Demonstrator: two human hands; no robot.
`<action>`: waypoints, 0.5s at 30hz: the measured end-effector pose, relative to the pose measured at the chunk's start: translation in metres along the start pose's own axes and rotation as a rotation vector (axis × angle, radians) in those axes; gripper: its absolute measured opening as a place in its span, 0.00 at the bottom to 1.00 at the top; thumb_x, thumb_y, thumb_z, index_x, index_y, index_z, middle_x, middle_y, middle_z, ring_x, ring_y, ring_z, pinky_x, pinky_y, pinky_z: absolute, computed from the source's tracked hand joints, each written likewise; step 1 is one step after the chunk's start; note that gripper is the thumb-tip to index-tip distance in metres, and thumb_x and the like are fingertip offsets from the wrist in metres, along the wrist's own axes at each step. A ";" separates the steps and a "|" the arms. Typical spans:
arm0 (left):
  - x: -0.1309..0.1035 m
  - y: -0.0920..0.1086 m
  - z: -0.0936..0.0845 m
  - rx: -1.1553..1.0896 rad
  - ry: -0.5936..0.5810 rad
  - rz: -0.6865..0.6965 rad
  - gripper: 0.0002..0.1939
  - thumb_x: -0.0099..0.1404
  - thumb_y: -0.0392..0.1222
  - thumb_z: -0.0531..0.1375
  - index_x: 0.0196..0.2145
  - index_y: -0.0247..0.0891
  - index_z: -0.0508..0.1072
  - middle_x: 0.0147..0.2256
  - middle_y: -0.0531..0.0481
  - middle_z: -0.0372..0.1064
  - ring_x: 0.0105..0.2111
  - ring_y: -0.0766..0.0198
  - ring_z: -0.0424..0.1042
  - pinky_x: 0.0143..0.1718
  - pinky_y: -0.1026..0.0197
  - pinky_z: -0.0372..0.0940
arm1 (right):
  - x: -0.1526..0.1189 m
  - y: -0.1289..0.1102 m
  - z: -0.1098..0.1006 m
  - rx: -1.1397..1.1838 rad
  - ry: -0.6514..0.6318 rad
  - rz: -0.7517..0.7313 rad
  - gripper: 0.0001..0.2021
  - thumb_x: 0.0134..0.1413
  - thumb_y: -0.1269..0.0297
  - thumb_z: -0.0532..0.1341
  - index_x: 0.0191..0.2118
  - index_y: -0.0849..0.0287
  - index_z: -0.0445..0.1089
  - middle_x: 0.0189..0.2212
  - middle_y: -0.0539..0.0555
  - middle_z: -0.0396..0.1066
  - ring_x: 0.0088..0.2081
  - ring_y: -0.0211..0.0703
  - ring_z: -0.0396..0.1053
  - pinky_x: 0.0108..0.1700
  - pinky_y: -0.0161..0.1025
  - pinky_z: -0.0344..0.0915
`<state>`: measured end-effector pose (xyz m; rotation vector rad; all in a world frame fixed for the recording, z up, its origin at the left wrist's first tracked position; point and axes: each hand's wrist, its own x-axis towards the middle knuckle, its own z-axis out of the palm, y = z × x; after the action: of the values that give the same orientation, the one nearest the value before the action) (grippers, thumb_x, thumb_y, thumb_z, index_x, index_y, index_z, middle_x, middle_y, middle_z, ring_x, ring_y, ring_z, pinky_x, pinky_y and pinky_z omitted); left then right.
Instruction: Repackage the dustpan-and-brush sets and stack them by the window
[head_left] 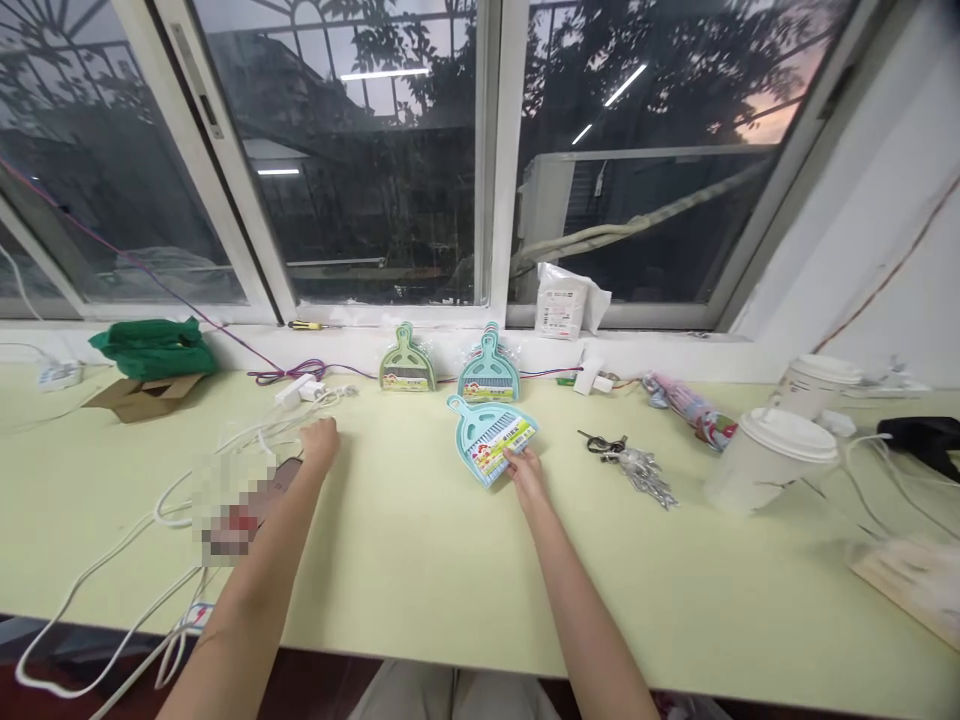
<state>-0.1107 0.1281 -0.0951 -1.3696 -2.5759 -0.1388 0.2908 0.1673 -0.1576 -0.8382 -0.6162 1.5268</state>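
My right hand (527, 473) grips the lower right edge of a light blue dustpan (480, 437), which has a small brush in it and a printed label across it. The dustpan is tilted, its handle pointing up and left. Behind it a stack of blue dustpans (490, 368) in clear wrap leans upright against the wall under the window. To the left of that stack, a green dustpan (406, 362) stands the same way. My left hand (321, 440) is curled into a fist near the white cables, with nothing seen sticking out of it.
White cables (169, 510) and a partly blurred phone (281, 480) lie at left. A green bag (154, 348) sits on a cardboard box (146, 397). Keys (637, 470), a folded umbrella (688, 408) and lidded paper cups (776, 455) are at right. A white packet (564, 305) stands on the sill.
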 end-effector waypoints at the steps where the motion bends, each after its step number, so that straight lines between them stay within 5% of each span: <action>1: -0.007 0.007 -0.003 -0.038 0.052 0.036 0.21 0.61 0.31 0.47 0.45 0.27 0.75 0.44 0.30 0.73 0.48 0.46 0.71 0.50 0.47 0.59 | 0.000 0.001 0.000 -0.003 0.004 -0.005 0.17 0.30 0.71 0.73 0.32 0.58 0.71 0.30 0.52 0.77 0.34 0.48 0.77 0.36 0.42 0.76; 6: -0.056 0.052 -0.013 -0.270 0.278 0.354 0.21 0.64 0.34 0.46 0.45 0.46 0.75 0.54 0.50 0.69 0.59 0.57 0.59 0.66 0.44 0.37 | 0.004 0.001 -0.002 0.013 0.015 -0.021 0.20 0.28 0.69 0.74 0.33 0.58 0.70 0.30 0.52 0.77 0.34 0.47 0.77 0.38 0.41 0.76; 11: -0.093 0.083 -0.007 -0.278 0.187 0.372 0.24 0.59 0.27 0.47 0.42 0.47 0.76 0.57 0.50 0.64 0.61 0.53 0.54 0.64 0.34 0.26 | 0.004 -0.005 -0.005 0.002 0.050 -0.019 0.18 0.32 0.70 0.72 0.34 0.58 0.69 0.32 0.54 0.78 0.36 0.47 0.77 0.43 0.44 0.75; 15: -0.102 0.105 -0.003 -0.391 0.089 0.376 0.19 0.65 0.37 0.50 0.50 0.46 0.72 0.60 0.46 0.60 0.62 0.51 0.54 0.64 0.32 0.30 | 0.000 -0.008 -0.004 0.006 0.069 -0.011 0.16 0.35 0.73 0.70 0.35 0.60 0.69 0.31 0.54 0.78 0.36 0.46 0.77 0.44 0.44 0.74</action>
<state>0.0317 0.1036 -0.1189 -1.9045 -2.2454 -0.6482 0.2988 0.1684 -0.1536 -0.8778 -0.5652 1.4826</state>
